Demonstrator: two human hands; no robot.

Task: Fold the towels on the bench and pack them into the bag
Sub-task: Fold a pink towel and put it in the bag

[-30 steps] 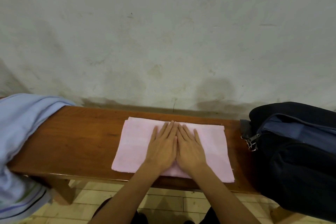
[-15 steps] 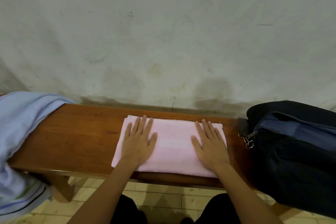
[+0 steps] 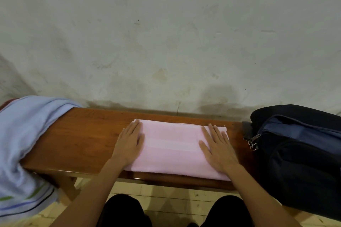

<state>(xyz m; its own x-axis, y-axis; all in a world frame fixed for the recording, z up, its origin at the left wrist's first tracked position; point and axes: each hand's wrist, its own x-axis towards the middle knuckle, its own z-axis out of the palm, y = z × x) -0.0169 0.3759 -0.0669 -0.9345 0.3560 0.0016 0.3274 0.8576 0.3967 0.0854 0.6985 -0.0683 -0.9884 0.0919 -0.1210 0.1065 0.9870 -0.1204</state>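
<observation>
The pink towel lies folded flat mid-table. The left hand and right hand press its two ends, fingers straight, gripping nothing, likely to flatten creases. The bag waits just right; a blue towel drapes far left.

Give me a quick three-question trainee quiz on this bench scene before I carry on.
1. True or false: both hands lie flat on the pink towel.
2. Which side of the bench holds the bag: A the person's left, B the person's right?
3. Fill in: the blue towel hangs over the bench's ____ end.

Key: 1 true, left hand and right hand press with straight fingers; 2 B; 3 left.
</observation>
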